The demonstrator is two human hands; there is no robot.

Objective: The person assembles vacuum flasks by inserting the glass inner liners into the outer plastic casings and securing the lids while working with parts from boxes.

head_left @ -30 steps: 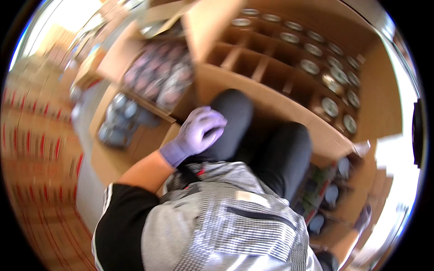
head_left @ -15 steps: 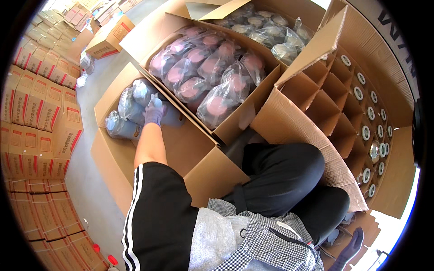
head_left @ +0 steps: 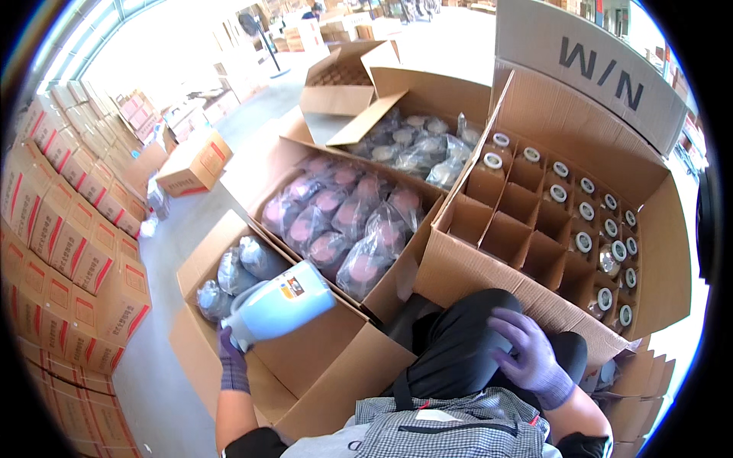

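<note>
Biggest: the divided carton (head_left: 565, 252) at right of frame, cardboard grid inside, w/ white-lidded jars (head_left: 584, 242) standing one per cell along the upper and right cells; the cells nearest the person are bare. Next, centre of frame, the open carton (head_left: 416, 267) packed w/ pink-lidded jars in clear bags (head_left: 343, 229). Above it, upper centre, another carton (head_left: 450, 95) of bagged jars w/ pale lids (head_left: 416, 149). Lower left, the carton (head_left: 321, 359) holds a few blue-grey bagged jars (head_left: 240, 271) at its far end; rest of that box shows bare cardboard. Stacks of red-striped boxes (head_left: 69, 244) line the left edge.

Left hand (head_left: 231, 355), purple glove, grip closed round the base of a pale blue jar (head_left: 279, 309), held tilted over the lower-left carton, label end pointing toward centre. Right hand (head_left: 527, 355), also gloved, fingers spread loose, lies on the dark trouser knee (head_left: 458, 343) at lower centre, holding nothing.

Vs half a sec ago: left hand was down in the lower-left carton among the bagged jars; now it's up w/ the blue jar out. Right hand wasn't in view then; now on the knee.
</note>
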